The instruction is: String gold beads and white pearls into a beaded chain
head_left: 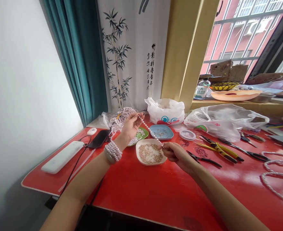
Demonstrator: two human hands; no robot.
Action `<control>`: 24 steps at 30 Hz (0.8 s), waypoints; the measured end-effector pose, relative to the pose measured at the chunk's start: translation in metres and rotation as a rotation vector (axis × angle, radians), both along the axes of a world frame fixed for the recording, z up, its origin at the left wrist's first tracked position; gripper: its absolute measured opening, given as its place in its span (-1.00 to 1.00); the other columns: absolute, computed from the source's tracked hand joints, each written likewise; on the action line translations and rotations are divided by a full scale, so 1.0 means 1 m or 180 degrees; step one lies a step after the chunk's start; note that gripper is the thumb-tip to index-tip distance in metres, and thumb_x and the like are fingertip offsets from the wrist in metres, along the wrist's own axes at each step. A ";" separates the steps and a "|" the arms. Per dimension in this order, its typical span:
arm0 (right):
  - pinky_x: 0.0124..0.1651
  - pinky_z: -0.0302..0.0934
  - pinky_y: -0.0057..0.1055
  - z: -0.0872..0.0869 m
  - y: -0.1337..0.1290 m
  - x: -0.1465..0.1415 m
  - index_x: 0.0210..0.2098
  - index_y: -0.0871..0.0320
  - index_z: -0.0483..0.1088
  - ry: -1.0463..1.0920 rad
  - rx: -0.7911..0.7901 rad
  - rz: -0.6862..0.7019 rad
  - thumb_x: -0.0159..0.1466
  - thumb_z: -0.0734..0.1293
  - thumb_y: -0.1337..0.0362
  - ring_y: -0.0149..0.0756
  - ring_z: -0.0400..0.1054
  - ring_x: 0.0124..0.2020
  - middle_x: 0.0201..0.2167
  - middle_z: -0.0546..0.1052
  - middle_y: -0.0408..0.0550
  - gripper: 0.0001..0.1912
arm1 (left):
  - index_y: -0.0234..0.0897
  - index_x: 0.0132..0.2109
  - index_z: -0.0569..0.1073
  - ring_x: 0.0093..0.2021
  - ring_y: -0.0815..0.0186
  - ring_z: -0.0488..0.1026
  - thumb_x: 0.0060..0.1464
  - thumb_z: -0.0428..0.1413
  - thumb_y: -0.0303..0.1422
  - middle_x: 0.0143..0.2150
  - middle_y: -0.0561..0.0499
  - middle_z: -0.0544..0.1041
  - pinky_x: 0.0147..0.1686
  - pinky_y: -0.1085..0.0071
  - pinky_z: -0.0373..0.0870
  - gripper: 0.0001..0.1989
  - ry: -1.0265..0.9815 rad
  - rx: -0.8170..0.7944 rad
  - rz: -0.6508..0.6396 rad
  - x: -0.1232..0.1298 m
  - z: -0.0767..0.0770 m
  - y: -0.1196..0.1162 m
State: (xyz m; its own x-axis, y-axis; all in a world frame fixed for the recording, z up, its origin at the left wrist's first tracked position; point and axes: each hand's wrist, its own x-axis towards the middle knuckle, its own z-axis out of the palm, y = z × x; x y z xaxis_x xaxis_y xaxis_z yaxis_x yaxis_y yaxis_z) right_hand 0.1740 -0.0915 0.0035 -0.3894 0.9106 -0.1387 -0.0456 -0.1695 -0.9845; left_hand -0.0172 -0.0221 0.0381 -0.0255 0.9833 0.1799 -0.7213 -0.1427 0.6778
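Note:
Between my two hands a string of pale beads (150, 130) is stretched at a slant. My left hand (131, 125) pinches its upper end, and a beaded bracelet wraps that wrist. Lower down, my right hand (172, 150) grips the other end, closed, beside the rim of a white dish (141, 157) of gold-coloured beads. Behind that dish are a green dish (145, 133) with clear or white beads and a blue dish (168, 134) with a few small pieces. A heap of pearly bead strands (118, 120) lies behind my left hand.
Pliers (219, 150), scissors (257, 156) and bead strands (269, 178) lie at the right. Plastic bags (165, 110) stand at the back. A round lidded container (187, 135) sits near them. At the left are a phone (99, 139), a cable and a white power bank (62, 157).

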 end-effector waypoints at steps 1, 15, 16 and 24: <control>-0.63 -0.47 -0.47 0.000 0.000 0.000 -0.46 0.23 0.33 0.0004 0.0009 -0.0019 0.02 0.17 0.28 -0.54 -0.37 -0.69 -0.73 -0.11 -0.38 -0.83 | -0.37 -0.43 0.39 -0.34 0.39 0.51 0.04 0.00 -0.60 -0.36 -0.05 0.53 -0.28 0.49 0.41 -0.85 -0.0008 -0.0014 0.0004 0.000 0.000 0.000; -0.62 -0.27 -0.47 -0.004 0.000 -0.003 -0.65 0.16 0.17 0.0164 0.0050 0.0110 0.04 0.12 0.27 -0.53 -0.13 -0.71 -0.76 0.09 -0.27 -0.82 | -0.36 -0.44 0.39 -0.33 0.38 0.51 0.02 0.02 -0.62 -0.40 -0.03 0.53 -0.27 0.51 0.41 -0.85 -0.0041 -0.0122 -0.0128 0.003 -0.002 0.000; -0.62 -0.26 -0.47 -0.004 0.000 -0.003 -0.66 0.16 0.17 0.0169 0.0044 0.0127 0.04 0.12 0.28 -0.53 -0.11 -0.71 -0.75 0.11 -0.26 -0.82 | -0.36 -0.44 0.39 -0.32 0.38 0.51 0.02 0.01 -0.62 -0.40 -0.03 0.53 -0.26 0.50 0.41 -0.85 -0.0039 -0.0133 -0.0145 0.003 -0.002 -0.001; -0.60 -0.45 -0.44 -0.003 0.002 0.000 -0.51 0.22 0.31 0.0143 0.0161 -0.0103 -0.02 0.14 0.32 -0.52 -0.36 -0.68 -0.74 -0.09 -0.36 -0.85 | -0.37 -0.44 0.37 -0.35 0.38 0.51 0.04 -0.02 -0.63 -0.44 -0.02 0.52 -0.23 0.47 0.41 -0.83 -0.0055 -0.0208 -0.0140 0.006 -0.001 -0.005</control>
State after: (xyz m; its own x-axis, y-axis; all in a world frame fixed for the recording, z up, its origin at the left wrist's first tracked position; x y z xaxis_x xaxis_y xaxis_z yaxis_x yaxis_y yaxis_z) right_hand 0.1735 -0.0894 0.0000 -0.3643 0.9282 -0.0754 -0.0944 -0.1173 -0.9886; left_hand -0.0108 -0.0268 0.0374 0.0155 0.9932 0.1153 -0.7377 -0.0665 0.6719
